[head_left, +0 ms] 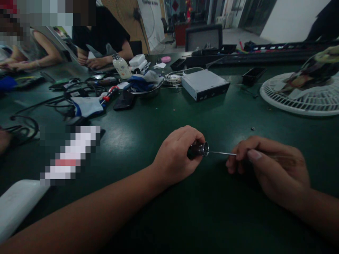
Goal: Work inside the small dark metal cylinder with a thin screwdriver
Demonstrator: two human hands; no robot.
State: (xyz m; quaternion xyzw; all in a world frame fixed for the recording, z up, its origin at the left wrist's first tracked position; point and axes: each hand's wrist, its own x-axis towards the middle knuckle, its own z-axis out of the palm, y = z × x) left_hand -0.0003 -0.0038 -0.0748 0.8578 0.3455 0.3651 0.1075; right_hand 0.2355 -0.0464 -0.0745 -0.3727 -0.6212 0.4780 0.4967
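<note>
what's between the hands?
Head view: a thin metal shaft, likely a screwdriver's, runs from the right hand toward the dark cylinder in the left hand.

left hand (pixel 177 155): curled in grip | right hand (pixel 278 169): curled, thumb extended | left forearm (pixel 106 204): diagonal

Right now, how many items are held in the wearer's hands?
2: a dark cylinder with a shiny rim in the left hand; a thin-shafted tool in the right hand, partly covered by it. Something smaller may be hidden inside either grip.
</note>
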